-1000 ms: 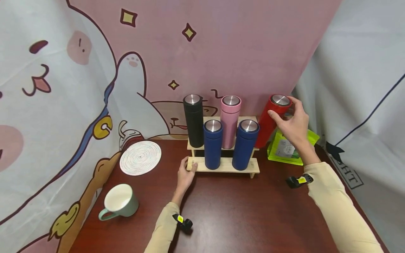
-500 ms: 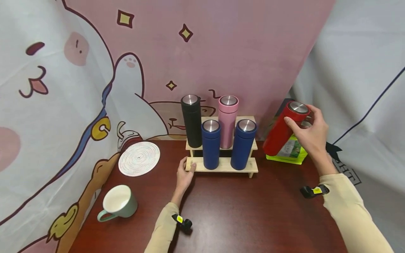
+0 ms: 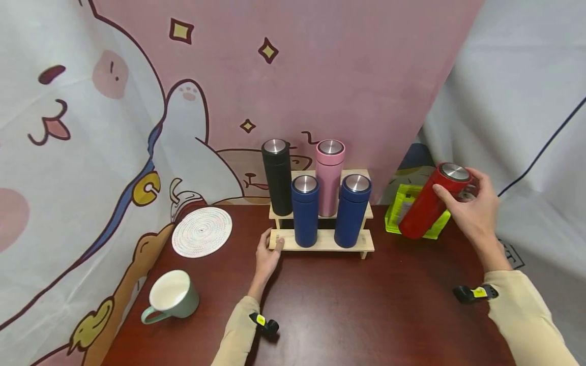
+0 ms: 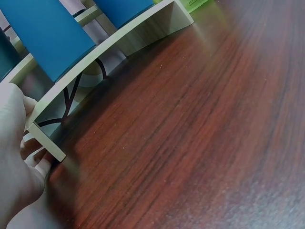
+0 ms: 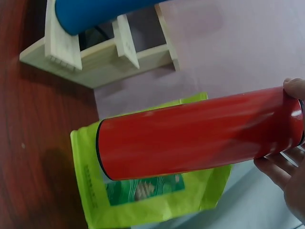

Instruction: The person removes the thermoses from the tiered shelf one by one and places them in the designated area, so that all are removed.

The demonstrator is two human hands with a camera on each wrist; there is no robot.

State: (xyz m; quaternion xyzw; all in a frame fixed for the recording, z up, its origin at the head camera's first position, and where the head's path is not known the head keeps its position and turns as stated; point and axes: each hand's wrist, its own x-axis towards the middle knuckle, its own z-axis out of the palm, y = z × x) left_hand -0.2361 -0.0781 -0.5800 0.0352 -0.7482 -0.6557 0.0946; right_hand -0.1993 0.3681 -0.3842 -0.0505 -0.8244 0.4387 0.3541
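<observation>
My right hand point(image 3: 478, 206) grips a red thermos flask point(image 3: 428, 206) near its steel lid. The flask leans, its base toward the left, in front of a green pouch point(image 5: 157, 207). At the left end of a two-step wooden rack point(image 3: 326, 240), my left hand point(image 3: 267, 256) holds the lower step between thumb and fingers, as the left wrist view also shows. Two blue flasks point(image 3: 305, 213) stand on the lower step. A black flask point(image 3: 277, 178) and a pink flask point(image 3: 329, 175) stand upright on the upper step.
A green mug point(image 3: 176, 297) with a white inside stands at the table's left, its handle toward the lower left. Behind it lies a round woven mat point(image 3: 202, 232). A printed cloth point(image 3: 366, 66) hangs behind the brown table point(image 3: 348, 305).
My right hand has carried the red flask from the rack's right end to the right and toward me. More of the green pouch shows. My left hand stays on the rack.
</observation>
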